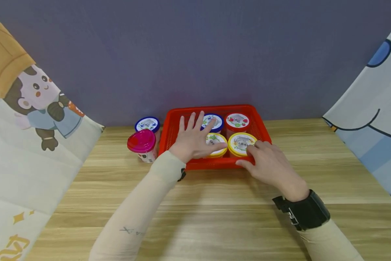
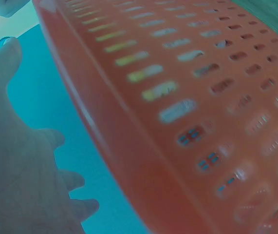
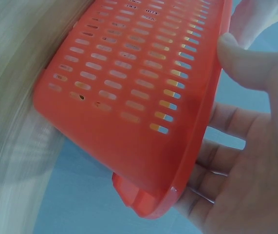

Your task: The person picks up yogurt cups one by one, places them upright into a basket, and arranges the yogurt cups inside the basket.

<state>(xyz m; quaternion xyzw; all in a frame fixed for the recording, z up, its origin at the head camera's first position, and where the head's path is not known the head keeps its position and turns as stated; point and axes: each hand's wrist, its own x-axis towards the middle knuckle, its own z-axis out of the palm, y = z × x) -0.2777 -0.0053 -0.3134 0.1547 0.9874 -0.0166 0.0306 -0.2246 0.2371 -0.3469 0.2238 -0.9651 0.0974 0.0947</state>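
A red plastic basket point(image 1: 215, 165) with slotted walls stands on the table and holds several round lidded tubs. At the back are a blue-lidded tub point(image 1: 217, 125) and a red-lidded tub point(image 1: 237, 120); in front, one yellow-lidded tub point(image 1: 218, 139) and another yellow-lidded tub point(image 1: 239, 143). My left hand point(image 1: 193, 142) hovers over the basket's left half, fingers spread, partly covering the left tubs. My right hand point(image 1: 270, 163) grips the basket's front right corner. In the right wrist view the thumb point(image 3: 246, 66) lies on the rim, while the fingers point(image 3: 216, 165) reach behind it.
Left of the basket stand a pink-lidded tub point(image 1: 142, 142), leaning a little, and another blue-lidded tub point(image 1: 147, 124) behind it. The wood-grain table point(image 1: 208, 217) meets a grey wall point(image 1: 195, 54) at the back. Printed cloths point(image 1: 12, 156) hang at both sides.
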